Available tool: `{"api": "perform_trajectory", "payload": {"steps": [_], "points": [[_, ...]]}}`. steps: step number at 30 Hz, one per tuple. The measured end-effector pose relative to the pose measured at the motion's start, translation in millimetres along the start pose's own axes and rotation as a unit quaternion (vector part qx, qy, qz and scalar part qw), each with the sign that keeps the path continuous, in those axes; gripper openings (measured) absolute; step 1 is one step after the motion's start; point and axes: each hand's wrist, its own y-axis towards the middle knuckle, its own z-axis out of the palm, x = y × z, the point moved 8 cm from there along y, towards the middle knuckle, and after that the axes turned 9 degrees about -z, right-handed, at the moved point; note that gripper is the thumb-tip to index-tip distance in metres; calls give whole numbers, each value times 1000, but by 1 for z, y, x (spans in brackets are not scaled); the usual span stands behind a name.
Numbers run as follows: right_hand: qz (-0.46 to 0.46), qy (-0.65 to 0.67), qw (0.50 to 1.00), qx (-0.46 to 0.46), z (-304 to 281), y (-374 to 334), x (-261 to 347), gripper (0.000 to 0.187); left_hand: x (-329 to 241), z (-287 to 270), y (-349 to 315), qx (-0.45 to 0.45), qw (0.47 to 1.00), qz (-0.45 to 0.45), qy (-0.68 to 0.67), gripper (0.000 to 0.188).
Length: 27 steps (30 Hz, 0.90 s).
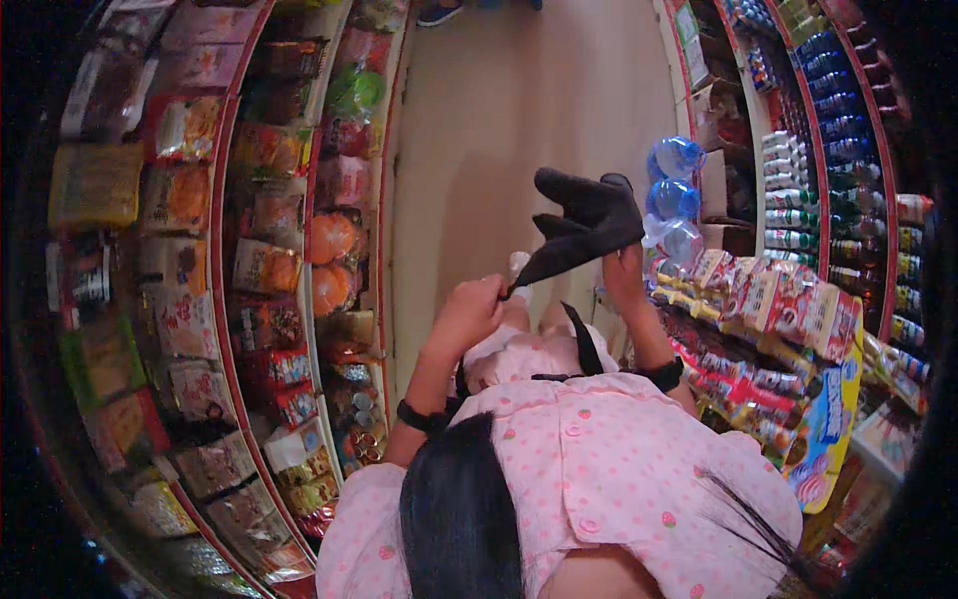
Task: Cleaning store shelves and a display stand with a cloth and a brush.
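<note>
Leftmost, shelves with red edges (228, 120) climb in curving columns, stacked with clear and coloured packets (185, 195). Nearer the aisle, a green packet (357, 92) sits above two orange packs (334, 262), one over the other. At the top edge, a dark shoe (440, 14) stands on the pale floor (519, 110). Below, the left hand (473, 313) is closed narrow, pinching the tapering lower end of a black glove (591, 238); a black band (422, 417) circles that forearm. Dark hair (459, 509) falls over the left side of a pink dotted shirt (639, 459). The glove is out over the aisle, ahead of the shirt and between the two hands, its fingers pointing left. Right of it, the right hand (623, 268) comes up underneath, mostly hidden by the black cloth, so I cannot tell whether it is inside the glove or gripping it. Another black band (664, 375) rings that arm. Just beyond stand round blue containers (676, 158), then snack packs (793, 307) on a rack, a yellow and blue bag (826, 424), and rows of bottles (836, 110) at far right.
</note>
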Motion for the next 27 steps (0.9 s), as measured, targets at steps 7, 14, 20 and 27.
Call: {"api": "perform_trajectory", "payload": {"steps": [7, 14, 20, 27], "points": [[46, -20, 998, -39, -12, 76, -73, 37, -48, -32, 121, 50, 996, 69, 27, 14], [29, 25, 996, -80, -65, 178, -94, 33, -121, -31, 241, 88, 986, 123, 68, 12], [51, 38, 993, -100, -131, 254, -99, 36, -200, -40, 342, 113, 964, 215, 107, 15], [76, -26, 969, -232, -185, 291, -154, 35, -259, -43, 433, 151, 941, 280, 112, 16]]}}
